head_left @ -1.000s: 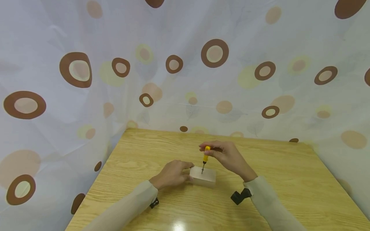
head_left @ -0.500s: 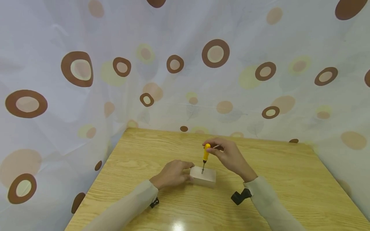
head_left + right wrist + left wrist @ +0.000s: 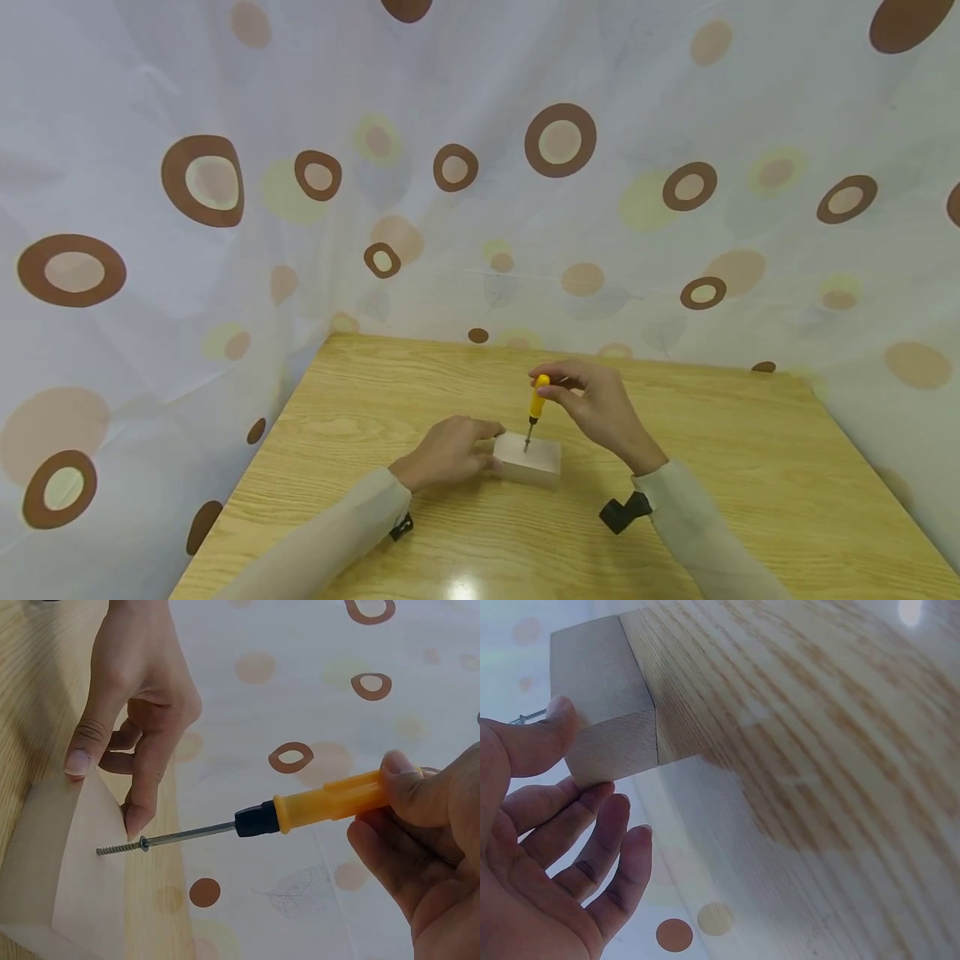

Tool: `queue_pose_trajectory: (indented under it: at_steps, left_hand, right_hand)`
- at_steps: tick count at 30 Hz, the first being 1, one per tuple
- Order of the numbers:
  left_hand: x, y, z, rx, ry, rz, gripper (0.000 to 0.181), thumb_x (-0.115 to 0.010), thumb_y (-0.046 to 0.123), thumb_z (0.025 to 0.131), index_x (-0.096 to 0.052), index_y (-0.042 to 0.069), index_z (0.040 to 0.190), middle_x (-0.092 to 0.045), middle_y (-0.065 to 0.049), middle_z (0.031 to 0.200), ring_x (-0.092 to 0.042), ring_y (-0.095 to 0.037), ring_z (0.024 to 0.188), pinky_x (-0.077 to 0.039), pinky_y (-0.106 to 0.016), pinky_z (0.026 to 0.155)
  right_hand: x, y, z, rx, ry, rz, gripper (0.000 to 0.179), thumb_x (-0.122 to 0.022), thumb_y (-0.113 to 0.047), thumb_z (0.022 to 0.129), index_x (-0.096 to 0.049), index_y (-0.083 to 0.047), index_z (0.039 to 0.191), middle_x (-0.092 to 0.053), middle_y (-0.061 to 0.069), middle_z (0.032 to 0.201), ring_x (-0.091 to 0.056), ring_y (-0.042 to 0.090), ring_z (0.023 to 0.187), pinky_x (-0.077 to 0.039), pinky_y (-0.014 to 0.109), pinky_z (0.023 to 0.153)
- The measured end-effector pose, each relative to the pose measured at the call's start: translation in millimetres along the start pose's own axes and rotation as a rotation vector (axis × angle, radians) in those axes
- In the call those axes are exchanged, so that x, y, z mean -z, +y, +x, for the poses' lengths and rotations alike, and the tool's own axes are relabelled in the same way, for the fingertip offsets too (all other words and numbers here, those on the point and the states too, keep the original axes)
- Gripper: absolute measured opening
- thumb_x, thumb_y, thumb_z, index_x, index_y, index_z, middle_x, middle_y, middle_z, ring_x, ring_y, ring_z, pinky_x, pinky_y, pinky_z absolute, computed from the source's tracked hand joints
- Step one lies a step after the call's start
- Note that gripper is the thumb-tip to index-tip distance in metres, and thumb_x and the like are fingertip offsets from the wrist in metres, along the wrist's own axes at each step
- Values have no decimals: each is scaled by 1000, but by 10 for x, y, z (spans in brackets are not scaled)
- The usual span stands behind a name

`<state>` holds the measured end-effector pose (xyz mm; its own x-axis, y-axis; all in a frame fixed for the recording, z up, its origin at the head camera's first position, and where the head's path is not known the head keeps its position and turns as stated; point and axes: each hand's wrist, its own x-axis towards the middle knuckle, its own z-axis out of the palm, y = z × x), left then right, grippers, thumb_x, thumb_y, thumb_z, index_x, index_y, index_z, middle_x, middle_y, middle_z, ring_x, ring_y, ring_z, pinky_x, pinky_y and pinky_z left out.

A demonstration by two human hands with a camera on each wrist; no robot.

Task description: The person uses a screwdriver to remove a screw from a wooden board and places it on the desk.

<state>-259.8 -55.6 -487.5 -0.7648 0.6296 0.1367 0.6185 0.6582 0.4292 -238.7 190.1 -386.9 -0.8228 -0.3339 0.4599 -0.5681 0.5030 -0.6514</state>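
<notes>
A pale wooden block (image 3: 536,467) lies on the table, its grain showing on the end face in the left wrist view. My left hand (image 3: 446,452) pinches the block's left end between thumb and fingers, the other fingers loosely bent. A screw (image 3: 120,848) stands in the block's top face with much of its thread exposed. The yellow screwdriver (image 3: 330,804) is upright and slightly tilted, its tip at the screw's head. My right hand (image 3: 600,408) holds the end of the handle between thumb and fingertips.
The wood-grain table (image 3: 360,400) extends on all sides of the block. A white curtain (image 3: 480,208) with brown and beige spots hangs behind and beside it. A black wrist device (image 3: 626,510) hangs below my right sleeve.
The fingers of my right hand have shifted slightly up and right on the screwdriver handle, whose top leans a little more to the right. My left hand and the block stay in place.
</notes>
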Motion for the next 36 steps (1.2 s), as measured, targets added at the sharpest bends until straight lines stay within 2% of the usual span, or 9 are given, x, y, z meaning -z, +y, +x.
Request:
queue_pose_trajectory:
  at_steps: [5, 12, 14, 18, 21, 27, 29, 34, 36]
  left_hand:
    - [3, 12, 0, 6, -4, 2, 51, -77, 37, 93, -67, 12, 137, -68, -1, 134, -66, -20, 119, -56, -38, 94]
    - [-17, 17, 8, 11, -13, 4, 52, -77, 38, 93, -66, 13, 138, -66, -2, 135, -65, -21, 121, -55, -38, 95]
    - [-12, 23, 7, 11, -13, 4, 52, -77, 38, 93, -66, 13, 138, -67, -2, 135, -65, -21, 120, -55, -38, 95]
    - [9, 37, 0, 10, -7, 3, 51, -77, 37, 93, -67, 12, 137, -67, -2, 135, -65, -21, 120, -55, -39, 95]
    - [12, 39, -3, 9, -5, 0, 51, -77, 36, 93, -67, 12, 137, -67, -3, 135, -65, -22, 121, -55, -40, 95]
    - [-7, 25, 0, 5, -13, -6, 52, -77, 37, 94, -66, 12, 138, -67, -2, 135, -65, -20, 121, -55, -37, 95]
    - [-7, 25, 1, 5, -11, -5, 52, -77, 36, 94, -66, 12, 138, -67, -1, 134, -65, -19, 120, -55, -37, 94]
    - [9, 35, 1, 10, -3, 2, 52, -77, 36, 93, -66, 11, 138, -67, -1, 134, -65, -20, 120, -55, -38, 95]
    - [10, 38, 2, 12, -2, 2, 52, -77, 35, 93, -66, 11, 138, -67, -2, 134, -65, -20, 121, -55, -38, 95]
  right_hand:
    - [2, 8, 3, 24, -48, 18, 22, -72, -16, 97, -75, -20, 118, -74, -1, 109, -68, 14, 91, -58, 32, 80]
    - [-16, 16, -22, 0, 68, 14, 22, -81, -17, 90, -74, -14, 111, -74, -4, 98, -69, 11, 82, -59, 28, 75]
    - [-4, 18, -19, 13, 58, 36, 20, -80, -13, 90, -75, -15, 110, -75, -4, 101, -70, 12, 88, -59, 28, 79]
    - [29, 1, -3, 41, -30, 81, 23, -73, -9, 95, -76, -21, 115, -74, -5, 112, -69, 12, 102, -57, 30, 87]
    - [31, -11, -1, 21, -62, 103, 23, -73, -14, 96, -76, -24, 117, -73, -6, 113, -68, 14, 100, -58, 32, 84]
    - [-10, 12, -28, -28, 31, 62, 26, -81, -21, 91, -75, -17, 116, -72, -4, 98, -68, 14, 82, -58, 30, 74]
    - [-10, 19, -35, -27, 57, 41, 26, -81, -19, 90, -75, -16, 115, -73, -5, 97, -69, 12, 82, -59, 31, 74]
    - [9, 17, -29, 13, 14, 44, 23, -76, -13, 94, -75, -20, 116, -75, -5, 107, -71, 12, 89, -59, 40, 78]
    - [5, 19, -23, 17, 1, 47, 24, -75, -15, 95, -75, -21, 118, -74, -6, 107, -70, 12, 91, -59, 38, 80]
